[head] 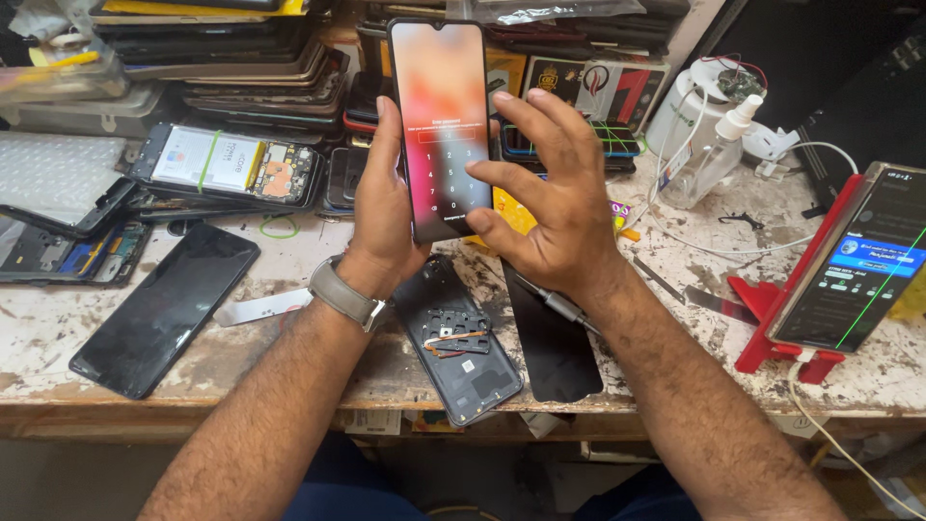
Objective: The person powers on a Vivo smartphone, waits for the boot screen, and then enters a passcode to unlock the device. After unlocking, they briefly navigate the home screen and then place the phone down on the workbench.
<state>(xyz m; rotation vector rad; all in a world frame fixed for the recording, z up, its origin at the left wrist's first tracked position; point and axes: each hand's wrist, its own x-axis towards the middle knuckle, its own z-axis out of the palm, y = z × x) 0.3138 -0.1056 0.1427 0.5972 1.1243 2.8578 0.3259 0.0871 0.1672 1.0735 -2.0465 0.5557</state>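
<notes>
Stained and scuffed, the white workbench (289, 256) is hemmed in at its back edge by stacks of phone parts (222, 58). Above its middle, the left hand (386, 207) grips a lit smartphone (442, 125) upright by its left edge, while the right hand (545, 198) hovers spread, thumb at the screen. Below lie an open back cover (461, 342) (overhanging the front edge) and a dark glass panel (166, 309) to the left. A phone on a red stand (772, 333) crowds the right side.
</notes>
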